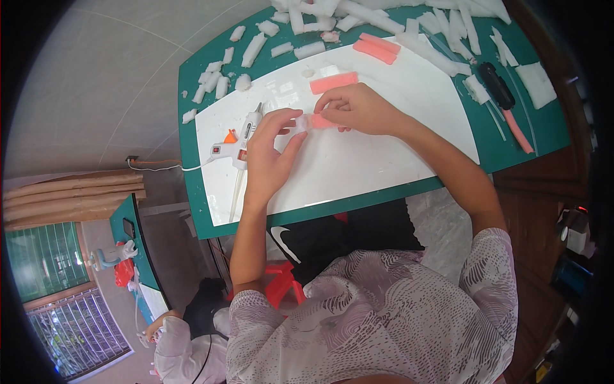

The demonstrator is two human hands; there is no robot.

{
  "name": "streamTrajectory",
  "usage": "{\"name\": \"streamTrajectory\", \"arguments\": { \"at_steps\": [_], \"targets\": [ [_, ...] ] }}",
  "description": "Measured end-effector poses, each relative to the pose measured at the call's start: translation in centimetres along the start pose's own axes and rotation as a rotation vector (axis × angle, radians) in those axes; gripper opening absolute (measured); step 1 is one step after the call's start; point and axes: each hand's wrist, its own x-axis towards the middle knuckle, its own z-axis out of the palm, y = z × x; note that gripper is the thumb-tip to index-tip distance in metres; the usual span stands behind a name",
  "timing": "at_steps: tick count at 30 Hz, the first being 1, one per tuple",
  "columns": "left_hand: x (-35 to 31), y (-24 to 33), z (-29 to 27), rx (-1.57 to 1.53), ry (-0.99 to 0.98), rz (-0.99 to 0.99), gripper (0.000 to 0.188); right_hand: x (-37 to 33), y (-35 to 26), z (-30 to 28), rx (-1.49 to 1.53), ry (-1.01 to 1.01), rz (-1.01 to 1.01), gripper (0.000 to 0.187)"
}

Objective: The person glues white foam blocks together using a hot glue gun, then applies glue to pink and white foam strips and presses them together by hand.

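My left hand [268,153] pinches a small white piece of foam [302,123] between thumb and fingers, over the white board [390,160]. Across from it, my right hand [368,110] grips a short pink foam piece [321,121] whose left end meets the white piece. Whether the two are joined I cannot tell. A longer pink foam strip [334,82] lies just beyond my fingers. Left of my left hand, a white hot glue gun [242,142] with an orange trigger rests on the board, its nozzle pointing away from me.
Several white foam pieces [254,50] lie scattered along the far side of the green table [192,150]. More pink strips [377,48] sit at the board's far edge. A black-handled tool [496,86] and thin clear sticks lie at right. Behind, at lower left, another person [192,349] sits by a second table.
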Motion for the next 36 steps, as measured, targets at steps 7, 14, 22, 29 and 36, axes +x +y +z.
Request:
{"name": "streamTrajectory", "arguments": {
  "at_steps": [7,14,22,29,36],
  "targets": [
    [-0.19,-0.38,-0.1,-0.023,0.032,-0.008,0.035,0.2,0.15,0.1,0.038,-0.007,-0.016,0.027],
    [-0.17,-0.26,-0.47,-0.03,0.061,-0.032,0.034,0.29,0.3,0.05,0.075,-0.001,-0.012,0.027],
    [-0.27,-0.49,-0.65,-0.027,0.078,-0.034,0.033,0.28,0.32,0.07,0.086,-0.013,-0.036,0.027],
    [-0.32,-0.64,-0.68,-0.038,0.062,-0.038,0.032,0.13,0.12,0.01,0.091,-0.02,-0.031,0.026],
    [-0.45,-0.88,-0.52,-0.072,0.059,-0.064,0.033,0.04,-0.03,-0.06,0.122,-0.027,-0.044,0.025]
  ]
}}
